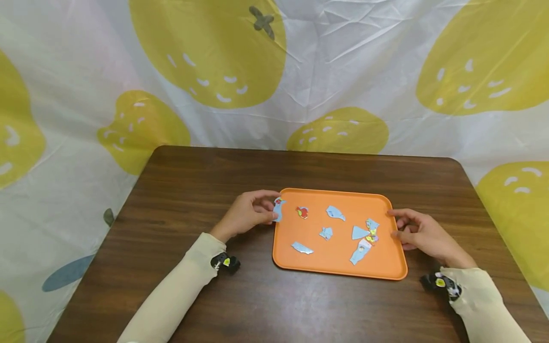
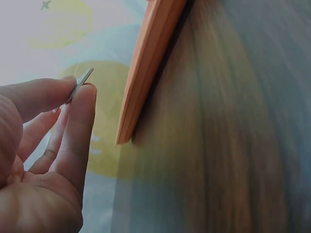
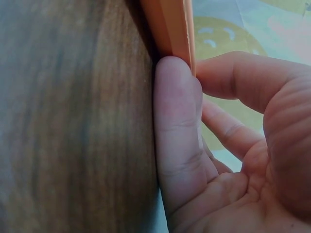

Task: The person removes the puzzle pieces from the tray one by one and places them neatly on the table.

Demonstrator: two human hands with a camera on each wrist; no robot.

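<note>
My left hand (image 1: 253, 209) pinches a thin light-blue puzzle piece (image 1: 278, 212) with red print between thumb and fingertips, at the left rim of an orange tray (image 1: 319, 264). In the left wrist view the piece (image 2: 83, 83) shows edge-on, apart from the tray wall. My right hand (image 1: 424, 233) grips the tray's right rim, thumb on top and fingers against the outer wall in the right wrist view. On the tray's right side, several pieces form a cluster (image 1: 359, 252). A red piece (image 1: 302, 212) and several blue pieces (image 1: 335, 213) lie scattered farther left.
The tray lies on a dark wood-grain table (image 1: 206, 181). A white curtain (image 1: 240, 128) with yellow fruit prints hangs behind and beside it. Each wrist wears a small black camera (image 1: 225, 262) over a cream sleeve (image 1: 176, 295).
</note>
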